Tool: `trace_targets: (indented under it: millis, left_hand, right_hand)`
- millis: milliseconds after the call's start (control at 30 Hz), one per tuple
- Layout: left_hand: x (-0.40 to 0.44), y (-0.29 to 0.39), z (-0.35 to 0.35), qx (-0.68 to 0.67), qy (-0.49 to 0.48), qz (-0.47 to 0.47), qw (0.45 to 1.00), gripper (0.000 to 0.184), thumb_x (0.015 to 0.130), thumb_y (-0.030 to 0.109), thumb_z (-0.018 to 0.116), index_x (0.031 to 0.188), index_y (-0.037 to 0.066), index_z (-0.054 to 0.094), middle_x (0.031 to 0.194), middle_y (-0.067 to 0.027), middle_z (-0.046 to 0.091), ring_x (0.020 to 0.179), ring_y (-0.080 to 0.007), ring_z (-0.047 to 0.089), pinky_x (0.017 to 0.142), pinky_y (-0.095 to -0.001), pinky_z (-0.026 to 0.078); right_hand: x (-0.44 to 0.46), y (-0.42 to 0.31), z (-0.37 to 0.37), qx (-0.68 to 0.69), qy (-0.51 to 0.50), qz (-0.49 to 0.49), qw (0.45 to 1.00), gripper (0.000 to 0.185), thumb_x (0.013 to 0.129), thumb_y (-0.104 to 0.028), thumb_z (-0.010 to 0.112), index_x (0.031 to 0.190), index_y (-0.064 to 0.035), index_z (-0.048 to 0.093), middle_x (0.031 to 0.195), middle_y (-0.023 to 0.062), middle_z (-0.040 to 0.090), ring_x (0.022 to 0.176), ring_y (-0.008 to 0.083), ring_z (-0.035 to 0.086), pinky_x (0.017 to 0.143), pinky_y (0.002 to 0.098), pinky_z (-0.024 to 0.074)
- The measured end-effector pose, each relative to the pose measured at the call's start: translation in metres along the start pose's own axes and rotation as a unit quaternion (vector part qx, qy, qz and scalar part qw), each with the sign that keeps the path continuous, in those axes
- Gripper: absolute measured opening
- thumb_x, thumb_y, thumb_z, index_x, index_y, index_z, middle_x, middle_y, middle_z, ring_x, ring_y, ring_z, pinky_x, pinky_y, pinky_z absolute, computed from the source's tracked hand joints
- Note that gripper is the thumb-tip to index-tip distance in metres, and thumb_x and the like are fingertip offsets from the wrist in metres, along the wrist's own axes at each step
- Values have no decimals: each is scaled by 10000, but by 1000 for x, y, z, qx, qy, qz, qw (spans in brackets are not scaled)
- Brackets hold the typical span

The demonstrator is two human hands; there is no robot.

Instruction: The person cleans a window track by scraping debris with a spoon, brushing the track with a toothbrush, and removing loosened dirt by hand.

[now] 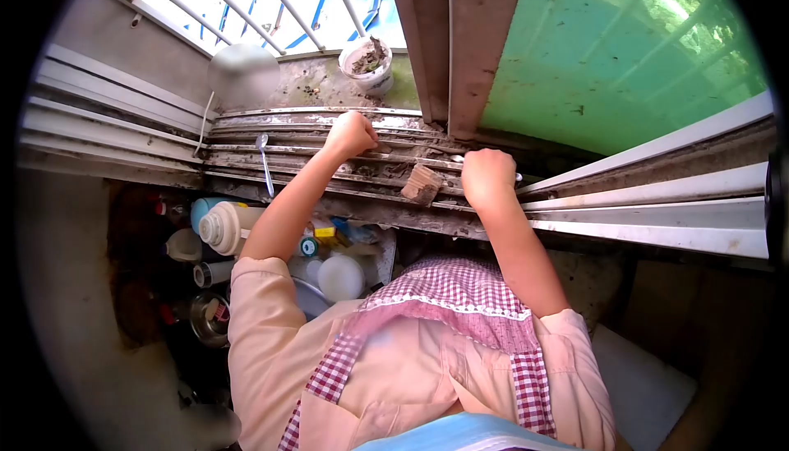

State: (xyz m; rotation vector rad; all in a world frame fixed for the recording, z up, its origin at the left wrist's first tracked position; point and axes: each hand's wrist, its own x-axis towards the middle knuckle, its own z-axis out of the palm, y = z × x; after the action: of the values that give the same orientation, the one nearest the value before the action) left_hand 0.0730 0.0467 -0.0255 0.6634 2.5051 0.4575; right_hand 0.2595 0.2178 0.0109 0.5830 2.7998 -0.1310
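My left hand (352, 135) is closed over the dirty window track (308, 163), and what its fingers hold, if anything, is hidden. Farther right, my right hand (489, 178) is closed around a shiny metal utensil (518, 177), perhaps a spoon; its ends show on both sides of the fist. Between the hands, a small brown ribbed piece (422, 184), like cardboard, lies across the rails. A metal spoon (265, 165) rests on the track left of my left hand. On the sill beyond stands a white tub (367, 69) with dirt and dry debris in it.
White bars (271, 7) close off the window opening behind the sill. A brown frame (477, 40) and green glass pane (608, 57) stand at the right. Below the left arm are crowded bottles, including a cream one (226, 227), and a metal bowl (209, 318).
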Motion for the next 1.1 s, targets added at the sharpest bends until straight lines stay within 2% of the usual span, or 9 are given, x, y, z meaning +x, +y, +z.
trace_targets:
  millis: [233,333,467,567,600,833,900,1033,1100]
  left_hand:
    - [2,-3,15,-39,24,49,998,131,586,124,736,706,78,710,647,-99,650,600,-186,621,628,-307,502]
    - [6,-10,16,-71,5,40,997,131,587,118,731,707,73,705,641,-93,647,586,-181,613,617,-304,499]
    - [7,-16,15,-125,-24,46,991,117,668,16,702,780,-5,674,665,-39,630,577,-89,578,548,-232,481]
    - [14,-29,20,-315,-76,-7,946,89,672,10,706,756,6,676,680,-44,633,604,-105,592,583,-236,504]
    - [7,-21,13,-331,-86,-21,940,67,711,-41,675,769,-15,655,707,-31,617,629,-95,590,580,-214,510]
    - [9,-28,-2,-432,-134,-61,890,112,740,-26,669,842,12,642,783,-38,639,702,-121,626,650,-221,527]
    - [9,-21,-28,-448,-109,-53,886,123,751,-19,661,872,-18,640,822,-98,652,721,-145,636,673,-256,549]
    - [14,7,-92,-389,20,-50,920,148,751,-29,646,898,-23,635,824,-111,652,731,-144,631,679,-243,543]
    - [40,5,-100,-381,104,11,919,135,719,-30,663,854,-19,665,786,-109,664,694,-140,632,599,-234,531]
  right_hand:
    - [19,-58,-4,29,-14,-109,994,178,759,-133,521,792,-84,690,824,118,670,787,257,658,679,361,523]
    - [28,-71,-9,13,-14,-89,996,176,765,-129,523,793,-75,688,833,120,668,788,260,657,680,361,522]
    - [12,-55,-31,38,10,-87,995,178,769,-96,511,782,-55,684,822,140,662,800,283,651,690,373,518]
    - [6,-34,-24,10,70,-69,995,217,859,-155,464,934,-76,652,795,106,655,757,264,654,629,369,519]
    - [1,-29,-24,22,77,-62,995,222,862,-149,458,966,-66,635,790,115,646,752,274,650,630,377,517]
    - [-37,-1,-22,86,111,-35,990,301,856,-109,451,1137,-54,544,809,164,592,733,321,621,642,411,501]
    - [-43,4,-19,89,104,-37,990,303,851,-103,454,1136,-59,547,799,162,591,727,325,619,640,414,500]
    - [-49,10,-11,100,95,-35,990,321,835,-93,464,1145,-75,549,793,161,588,718,327,617,633,417,499]
    - [-50,12,-7,104,100,-39,989,303,838,-96,464,1125,-79,560,784,160,588,713,325,617,625,415,499]
